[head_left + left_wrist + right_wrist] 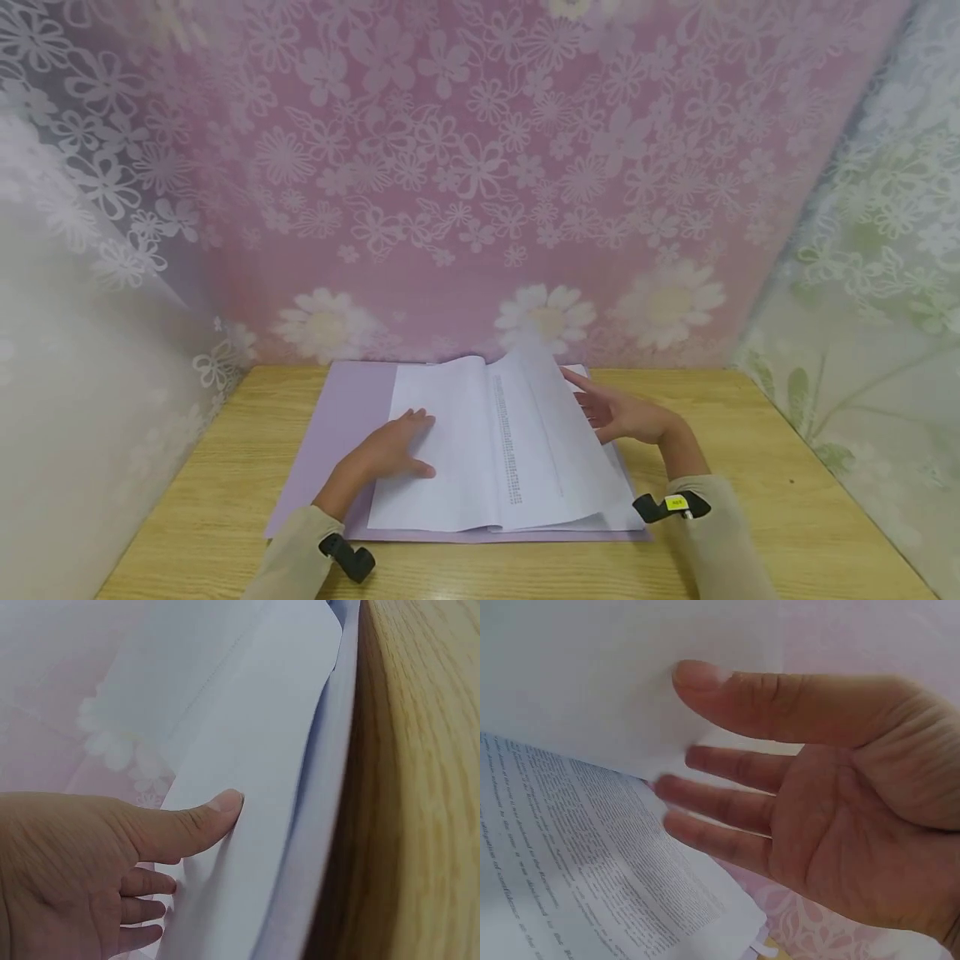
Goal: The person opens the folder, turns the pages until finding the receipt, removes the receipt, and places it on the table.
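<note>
A lilac folder [360, 392] lies spread on the table with a stack of white printed sheets in it. My left hand [393, 446] rests on the left-hand page [442, 492], thumb and fingers spread; the left wrist view shows the thumb [214, 814] against the white paper. One loose sheet [543, 442] stands lifted and curved over the right half. Behind its right edge is my right hand [618, 412], palm toward the sheet. In the right wrist view its thumb and fingers are extended beside the raised sheet, above a page of dense print [607, 855].
The wooden table [750, 450] extends to both sides of the folder. A pink floral curtain [450, 208] hangs right behind it, with pale floral panels [885, 333] at left and right. Both sleeves carry black wrist cameras [348, 558].
</note>
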A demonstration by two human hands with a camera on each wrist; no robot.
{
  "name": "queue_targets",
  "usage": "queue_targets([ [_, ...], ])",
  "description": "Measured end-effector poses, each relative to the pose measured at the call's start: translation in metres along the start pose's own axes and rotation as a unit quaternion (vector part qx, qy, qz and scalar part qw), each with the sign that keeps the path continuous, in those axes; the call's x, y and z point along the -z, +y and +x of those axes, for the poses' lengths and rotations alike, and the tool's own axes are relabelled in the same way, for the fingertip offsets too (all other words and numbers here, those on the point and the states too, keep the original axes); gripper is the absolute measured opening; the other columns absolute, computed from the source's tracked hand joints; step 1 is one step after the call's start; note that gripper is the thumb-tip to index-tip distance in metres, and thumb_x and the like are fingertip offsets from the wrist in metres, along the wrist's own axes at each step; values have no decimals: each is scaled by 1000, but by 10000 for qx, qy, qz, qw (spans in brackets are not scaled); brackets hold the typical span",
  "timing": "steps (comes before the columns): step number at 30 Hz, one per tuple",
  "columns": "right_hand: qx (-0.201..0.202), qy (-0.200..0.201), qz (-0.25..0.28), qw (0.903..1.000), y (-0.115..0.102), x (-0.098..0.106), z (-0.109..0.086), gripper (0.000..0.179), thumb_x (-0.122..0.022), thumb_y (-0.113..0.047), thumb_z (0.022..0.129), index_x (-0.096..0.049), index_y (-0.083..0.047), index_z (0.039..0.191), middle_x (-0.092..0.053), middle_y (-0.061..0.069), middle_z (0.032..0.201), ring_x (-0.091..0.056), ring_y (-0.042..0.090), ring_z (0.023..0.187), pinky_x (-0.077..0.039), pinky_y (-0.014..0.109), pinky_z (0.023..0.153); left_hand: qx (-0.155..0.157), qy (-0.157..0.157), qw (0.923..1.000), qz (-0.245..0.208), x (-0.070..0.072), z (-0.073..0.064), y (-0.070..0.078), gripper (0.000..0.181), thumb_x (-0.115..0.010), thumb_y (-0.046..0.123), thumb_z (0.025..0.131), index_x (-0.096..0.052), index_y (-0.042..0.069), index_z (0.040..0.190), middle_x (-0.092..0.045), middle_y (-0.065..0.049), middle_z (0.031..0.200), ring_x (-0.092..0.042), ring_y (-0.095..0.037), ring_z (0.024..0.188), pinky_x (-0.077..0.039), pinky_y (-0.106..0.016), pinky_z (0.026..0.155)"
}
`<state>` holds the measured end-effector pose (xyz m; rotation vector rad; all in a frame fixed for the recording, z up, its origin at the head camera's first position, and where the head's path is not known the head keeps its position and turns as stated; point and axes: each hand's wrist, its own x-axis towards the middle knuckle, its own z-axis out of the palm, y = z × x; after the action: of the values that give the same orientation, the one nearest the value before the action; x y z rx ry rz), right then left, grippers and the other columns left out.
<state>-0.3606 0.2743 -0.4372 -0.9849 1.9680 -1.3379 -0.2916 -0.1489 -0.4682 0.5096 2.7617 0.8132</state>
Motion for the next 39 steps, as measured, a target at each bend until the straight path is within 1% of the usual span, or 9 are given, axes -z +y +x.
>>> queue_targets([
  [3,77,45,-307,9995,-4,-6,6,115,-78,-7,85,2,-25,166,-10,20,171,-21,51,153,-42,30,115,-160,39,9998,-85,-1,0,-2,86,-86,27,83,-44,2,153,-34,-19,164,-25,-41,155,-28,-59,123],
  [9,184,-117,-702,9973,-13,-20,20,117,-82,-13,85,0,-31,165,-7,14,172,-23,49,153,-32,66,118,-408,44,9988,-283,-1,3,-4,81,-83,24,86,-44,3,153,-37,-20,162,-29,-42,153,-28,-57,123],
  [17,33,-163,-1035,9945,-24,-41,35,111,-85,-17,84,-10,-28,166,-5,5,174,-27,45,153,-35,67,116,-492,270,9911,-1209,4,7,4,66,-68,36,98,-47,3,151,-46,-17,158,-39,-35,150,-32,-52,123],
  [21,22,-231,-1193,9926,-26,-50,40,108,-84,-15,85,-13,-22,166,-5,11,173,-28,48,151,-37,67,114,-511,383,9703,-2333,3,10,13,59,-55,37,106,-45,1,152,-49,-18,155,-44,-35,147,-35,-50,121],
  [27,-18,-289,-1394,9898,-29,-61,45,102,-83,-14,86,-19,-18,165,-10,13,173,-30,48,151,-41,63,113,8,216,8927,-4502,1,11,28,73,-39,51,108,-31,-3,157,-47,-20,156,-41,-35,148,-29,-50,125],
  [30,-32,-256,-1482,9886,-30,-66,48,99,-82,-15,86,-22,-16,164,-14,13,172,-31,48,151,-42,62,113,406,450,8746,-4810,2,11,30,74,-45,49,107,-31,-4,157,-47,-18,154,-43,-34,147,-30,-51,124],
  [32,-78,-211,-1529,9880,-31,-70,49,97,-83,-18,86,-24,-16,164,-18,11,172,-32,46,150,-42,62,113,620,629,8720,-4815,4,11,29,70,-52,42,106,-33,-2,157,-51,-18,151,-51,-31,140,-40,-48,119],
  [35,-152,-145,-1638,9863,-31,-75,51,94,-82,-21,87,-27,-17,163,-23,9,171,-34,43,151,-42,60,113,902,899,8781,-4612,8,11,24,61,-59,31,103,-41,1,153,-61,-18,139,-65,-25,118,-54,-40,100],
  [39,-167,-93,-1827,9830,-31,-79,54,89,-82,-21,87,-33,-17,161,-29,6,169,-34,37,152,-42,57,114,1143,1226,8872,-4298,14,11,17,59,-66,24,99,-47,0,150,-67,-19,132,-70,-22,108,-57,-37,93],
])
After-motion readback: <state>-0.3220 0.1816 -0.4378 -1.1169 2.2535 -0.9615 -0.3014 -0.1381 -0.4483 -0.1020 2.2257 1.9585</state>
